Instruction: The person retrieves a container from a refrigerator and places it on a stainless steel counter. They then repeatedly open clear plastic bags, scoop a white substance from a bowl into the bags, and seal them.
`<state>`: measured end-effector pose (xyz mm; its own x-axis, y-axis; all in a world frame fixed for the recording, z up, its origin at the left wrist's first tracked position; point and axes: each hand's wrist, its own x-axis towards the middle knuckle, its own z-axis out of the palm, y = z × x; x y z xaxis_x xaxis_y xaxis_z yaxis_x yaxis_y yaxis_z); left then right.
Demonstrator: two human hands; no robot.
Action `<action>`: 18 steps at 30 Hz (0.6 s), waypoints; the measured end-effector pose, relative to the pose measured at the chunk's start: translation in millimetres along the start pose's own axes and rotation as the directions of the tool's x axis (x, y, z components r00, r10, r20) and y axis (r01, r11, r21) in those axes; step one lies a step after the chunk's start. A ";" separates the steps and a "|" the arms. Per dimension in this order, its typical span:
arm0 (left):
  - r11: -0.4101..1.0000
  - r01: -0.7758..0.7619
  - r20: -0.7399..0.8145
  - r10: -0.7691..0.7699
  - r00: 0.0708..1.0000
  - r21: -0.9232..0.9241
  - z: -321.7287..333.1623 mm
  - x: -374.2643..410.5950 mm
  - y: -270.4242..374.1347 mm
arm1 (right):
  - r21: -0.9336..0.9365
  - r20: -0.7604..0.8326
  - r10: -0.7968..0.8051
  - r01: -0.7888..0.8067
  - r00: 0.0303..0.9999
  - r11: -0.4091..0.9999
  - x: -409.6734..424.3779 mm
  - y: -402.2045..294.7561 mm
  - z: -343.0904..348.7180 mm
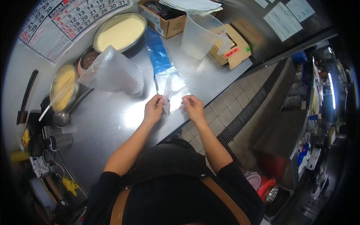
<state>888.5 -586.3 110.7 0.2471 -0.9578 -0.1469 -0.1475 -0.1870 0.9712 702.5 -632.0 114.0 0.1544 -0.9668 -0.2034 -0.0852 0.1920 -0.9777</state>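
Note:
A crinkled sheet or bag of clear plastic hangs between my hands over the front part of the steel table. Its edge is pinched between the thumb and fingers of my left hand. My right hand is just to the right, fingertips drawn together; glare hides whether they grip the film. Beyond my hands lies a long blue plastic package, with clear plastic at its near end. A large translucent plastic bag, bulging and peaked, stands to the left of the package.
Back left are a steel bowl of pale yellow mixture, another bowl with a whisk, and a ladle. A translucent measuring jug, an opened cardboard box and another box stand at the back. A floor drain runs right.

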 end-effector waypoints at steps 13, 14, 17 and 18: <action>0.947 0.112 -0.075 -0.140 0.987 -0.302 -60.8 -40.0 1.1 | 0.092 0.295 0.089 -0.121 0.951 0.988 23.8 -19.0 62.7; 0.941 0.107 -0.086 -0.142 0.986 -0.322 -65.8 -42.1 -2.9 | 0.112 0.251 0.101 -0.133 0.963 0.985 25.8 -16.6 56.6; 0.929 0.181 -0.037 -0.203 0.978 -0.322 -82.1 -43.6 -26.2 | 0.048 0.218 0.127 -0.141 0.968 0.989 32.4 -11.5 36.2; 0.943 0.133 -0.091 -0.168 0.982 -0.305 -81.1 -41.0 -20.9 | 0.009 0.231 0.130 -0.136 0.964 0.991 32.4 -11.9 31.9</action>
<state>959.1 -525.5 111.6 0.3546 -0.8889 -0.2901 0.1854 -0.2372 0.9536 739.9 -660.3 117.4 0.3655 -0.8683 -0.3354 -0.0960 0.3232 -0.9414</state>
